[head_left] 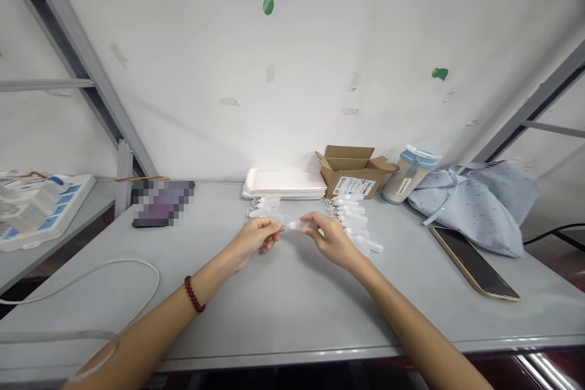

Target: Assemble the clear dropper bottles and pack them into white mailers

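Between my fingertips is a small translucent plastic bottle (295,225), lying roughly level just above the table. My right hand (326,234) pinches its body from the right. At its narrow left end, my left hand (258,236) is closed in a pinch; something thin runs into those fingers, too small to make out. Behind my left hand lies a group of similar small bottles (269,202) with thin loops. A second group of looped bottles (354,219) lies beyond and to the right of my right hand, partly hidden by it.
Against the wall are a stack of white trays (287,183), an open cardboard box (351,180) and a tumbler (407,177). At right lie a blue cloth bag (470,207) and a phone (475,262). A dark, pixelated object (162,204) and a white cable (155,283) are at left.
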A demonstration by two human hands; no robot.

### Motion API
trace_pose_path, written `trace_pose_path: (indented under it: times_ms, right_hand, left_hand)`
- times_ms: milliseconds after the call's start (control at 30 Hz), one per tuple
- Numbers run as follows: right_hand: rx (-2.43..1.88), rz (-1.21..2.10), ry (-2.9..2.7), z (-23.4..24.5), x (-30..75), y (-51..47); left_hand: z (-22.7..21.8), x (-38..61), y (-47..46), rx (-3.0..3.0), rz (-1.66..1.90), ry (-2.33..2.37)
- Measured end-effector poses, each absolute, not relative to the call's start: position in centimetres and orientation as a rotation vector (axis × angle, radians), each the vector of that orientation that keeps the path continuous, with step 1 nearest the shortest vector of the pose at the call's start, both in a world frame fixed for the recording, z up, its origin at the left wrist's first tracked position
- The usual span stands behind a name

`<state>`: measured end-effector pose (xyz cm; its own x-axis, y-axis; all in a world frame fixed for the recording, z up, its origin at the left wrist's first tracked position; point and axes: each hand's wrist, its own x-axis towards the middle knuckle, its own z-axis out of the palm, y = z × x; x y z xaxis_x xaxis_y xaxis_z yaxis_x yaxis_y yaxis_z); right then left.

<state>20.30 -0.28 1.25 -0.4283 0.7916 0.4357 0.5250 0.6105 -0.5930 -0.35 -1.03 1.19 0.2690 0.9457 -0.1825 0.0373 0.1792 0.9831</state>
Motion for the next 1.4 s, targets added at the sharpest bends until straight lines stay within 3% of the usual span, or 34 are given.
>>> trace_pose_path:
  times_ms: [600, 867, 1233, 1400]
  right_hand:
    - [-0.991, 0.576, -2.252, 0.9, 19.6, -0.8]
    - [-1.12, 0.176, -2.111, 1.4, 24.0, 2.8]
    - [-1.46, -0.275, -2.017, -0.4, 29.0, 6.4]
    - [-1.686, -0.153, -1.994, -1.1, 29.9, 7.0]
  left_hand:
    - [2.2, -2.5, -0.4, 1.305, 0.639, 1.079]
    - [4.2, -6.2, 0.7, 1.576, 0.451, 1.189]
    - [3.8, -7.7, 1.2, 1.66, 0.26, 1.39]
    - [3.6, -7.7, 1.3, 1.708, 0.27, 1.499]
